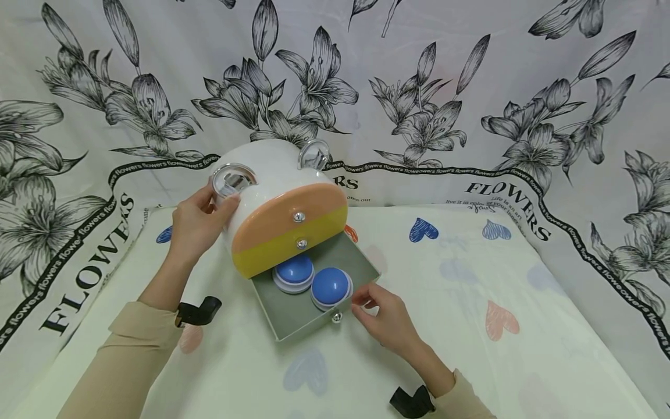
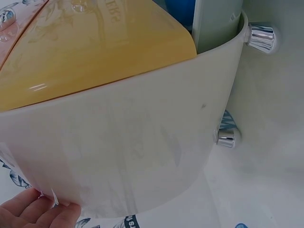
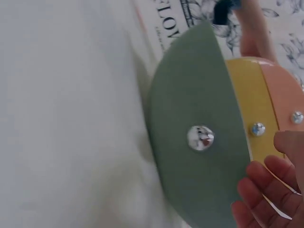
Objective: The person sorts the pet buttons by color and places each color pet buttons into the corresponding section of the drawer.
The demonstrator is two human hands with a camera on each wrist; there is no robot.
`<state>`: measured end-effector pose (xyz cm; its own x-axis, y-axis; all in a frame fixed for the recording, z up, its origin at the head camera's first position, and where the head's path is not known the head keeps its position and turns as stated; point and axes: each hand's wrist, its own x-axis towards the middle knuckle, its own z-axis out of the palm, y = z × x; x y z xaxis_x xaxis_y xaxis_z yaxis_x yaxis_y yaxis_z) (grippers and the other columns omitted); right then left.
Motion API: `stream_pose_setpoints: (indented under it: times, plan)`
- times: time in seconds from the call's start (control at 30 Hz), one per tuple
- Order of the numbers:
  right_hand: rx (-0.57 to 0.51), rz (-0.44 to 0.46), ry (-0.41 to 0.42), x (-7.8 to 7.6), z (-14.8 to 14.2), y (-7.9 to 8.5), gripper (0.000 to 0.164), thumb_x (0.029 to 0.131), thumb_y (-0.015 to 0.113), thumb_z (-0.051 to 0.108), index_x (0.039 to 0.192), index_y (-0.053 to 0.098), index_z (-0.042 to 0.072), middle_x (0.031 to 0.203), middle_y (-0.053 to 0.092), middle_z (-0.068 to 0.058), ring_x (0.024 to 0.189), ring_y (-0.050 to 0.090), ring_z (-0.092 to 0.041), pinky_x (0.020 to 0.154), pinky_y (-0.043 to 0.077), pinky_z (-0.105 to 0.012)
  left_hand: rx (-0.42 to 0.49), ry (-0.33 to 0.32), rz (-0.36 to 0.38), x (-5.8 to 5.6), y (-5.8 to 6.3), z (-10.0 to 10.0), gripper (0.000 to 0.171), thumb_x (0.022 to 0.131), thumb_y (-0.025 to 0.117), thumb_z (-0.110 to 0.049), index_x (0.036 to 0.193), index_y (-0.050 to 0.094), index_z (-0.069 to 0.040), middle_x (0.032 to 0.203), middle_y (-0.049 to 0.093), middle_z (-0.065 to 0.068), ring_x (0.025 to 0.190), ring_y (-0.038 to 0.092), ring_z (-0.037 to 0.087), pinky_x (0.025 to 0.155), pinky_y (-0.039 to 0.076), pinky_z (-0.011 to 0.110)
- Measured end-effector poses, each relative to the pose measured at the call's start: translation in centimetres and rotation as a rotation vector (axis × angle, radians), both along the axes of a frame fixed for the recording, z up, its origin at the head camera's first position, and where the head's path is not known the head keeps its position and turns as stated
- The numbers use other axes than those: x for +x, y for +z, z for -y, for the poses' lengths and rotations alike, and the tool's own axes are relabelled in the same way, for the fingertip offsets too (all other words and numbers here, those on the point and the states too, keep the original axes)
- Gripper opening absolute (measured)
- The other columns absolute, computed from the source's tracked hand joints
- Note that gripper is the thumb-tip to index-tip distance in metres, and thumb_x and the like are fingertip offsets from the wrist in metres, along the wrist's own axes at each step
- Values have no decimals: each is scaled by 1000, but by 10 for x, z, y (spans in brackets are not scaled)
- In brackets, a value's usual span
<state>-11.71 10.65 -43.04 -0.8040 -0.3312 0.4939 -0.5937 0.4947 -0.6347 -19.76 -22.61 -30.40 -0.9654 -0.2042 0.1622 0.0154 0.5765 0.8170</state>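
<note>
A small white tabletop drawer cabinet (image 1: 272,157) with rounded sides has an orange drawer front (image 1: 282,212) and a yellow one (image 1: 272,253). Its grey-green bottom drawer (image 1: 288,326) is pulled out. Two push buttons with blue domes on white bases lie inside: one at the back (image 1: 294,270), the other by the front wall (image 1: 331,286). My left hand (image 1: 196,224) grips the cabinet's upper left side, thumb beside a round clear-and-silver ear (image 1: 232,179). At the drawer's front right corner is my right hand (image 1: 387,317), fingers loosely bent near the front button, nothing seen between them.
A second round ear (image 1: 314,155) tops the cabinet. Silver knobs stick out from each drawer front, the lowest knob (image 1: 337,318) near my right hand. The cabinet stands on a pale heart-print cloth (image 1: 445,302), and a white flower-print cloth (image 1: 419,35) hangs behind it.
</note>
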Motion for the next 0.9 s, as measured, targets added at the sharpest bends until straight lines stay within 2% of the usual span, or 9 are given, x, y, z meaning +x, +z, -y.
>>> stream_pose_setpoints:
  times: [0.2, 0.4, 0.67, 0.9]
  plan:
    - [31, 29, 3, 5, 6, -16, 19, 77, 74, 12, 90, 60, 13, 83, 65, 7, 75, 61, -6, 61, 54, -22, -1, 7, 10, 0, 0, 0, 76, 83, 53, -59, 143, 34, -16, 144, 38, 10, 126, 41, 36, 92, 45, 48]
    - [59, 12, -20, 9, 15, -30, 19, 75, 74, 13, 88, 59, 13, 78, 65, 7, 70, 61, -5, 58, 52, -18, 3, 8, 11, -1, -1, 1, 76, 83, 53, -59, 143, 35, -16, 144, 38, 10, 127, 41, 36, 93, 45, 47]
    - [63, 21, -55, 11, 23, -38, 24, 73, 75, 13, 89, 58, 11, 77, 67, 6, 67, 63, -5, 56, 49, -14, -2, 8, 4, 0, 0, 1, 76, 83, 53, -59, 143, 35, -16, 143, 39, 11, 126, 42, 35, 92, 46, 47]
    - [41, 47, -99, 12, 31, -36, 26, 71, 77, 13, 87, 56, 9, 76, 67, 3, 65, 64, -5, 57, 51, -13, -2, 11, 6, -1, -1, 1, 75, 82, 53, -59, 142, 37, -16, 141, 42, 11, 125, 43, 35, 91, 46, 47]
